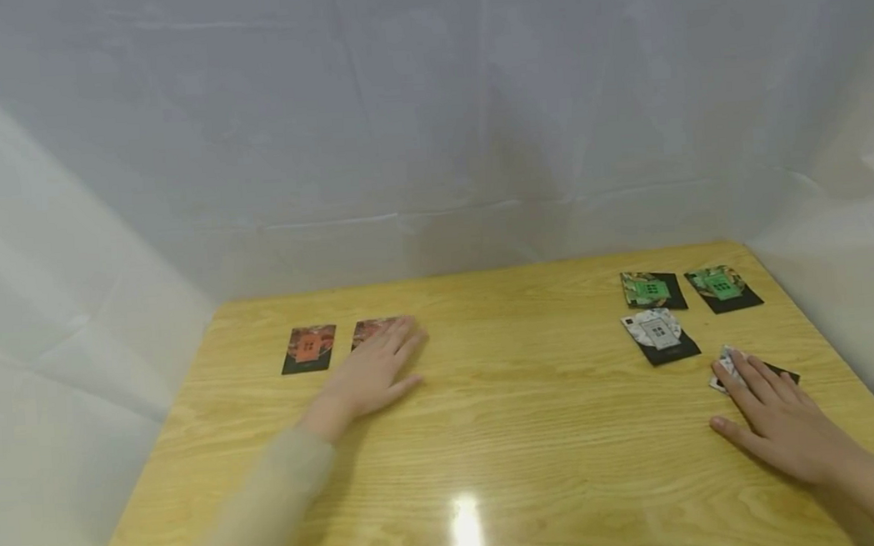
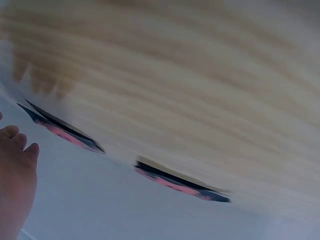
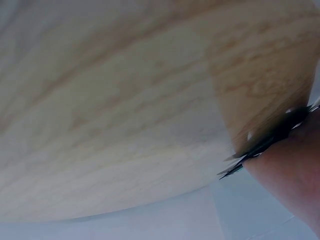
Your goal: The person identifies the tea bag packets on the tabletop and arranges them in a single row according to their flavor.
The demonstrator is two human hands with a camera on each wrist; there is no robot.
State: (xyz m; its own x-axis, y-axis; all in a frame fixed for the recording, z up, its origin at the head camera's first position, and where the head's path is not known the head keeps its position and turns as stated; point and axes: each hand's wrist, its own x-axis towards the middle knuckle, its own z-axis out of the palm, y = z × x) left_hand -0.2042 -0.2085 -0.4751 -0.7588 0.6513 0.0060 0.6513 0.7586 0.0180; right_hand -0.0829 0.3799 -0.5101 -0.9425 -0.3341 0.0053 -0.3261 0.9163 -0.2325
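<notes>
My left hand [image 1: 368,373], fingers straight, reaches over a small flat red-and-black packet [image 1: 364,332] and hides part of it in the head view. In the left wrist view this hand [image 2: 16,175] appears raised off the table, holding nothing. A matching red packet [image 1: 309,348] lies to its left. On the right, my right hand [image 1: 780,423] rests its extended fingers on a white-and-black packet [image 1: 786,372], largely covered. The right wrist view shows the dark edge of this packet [image 3: 265,142] under the hand [image 3: 292,175].
Beyond my right hand lie another white-and-black packet [image 1: 659,336] and two green-and-black packets, one at left [image 1: 653,291] and one at right [image 1: 723,288]. Everything sits on a wood-grain table [image 1: 505,402]. Pale cloth [image 1: 428,123] hangs behind the table and at its sides.
</notes>
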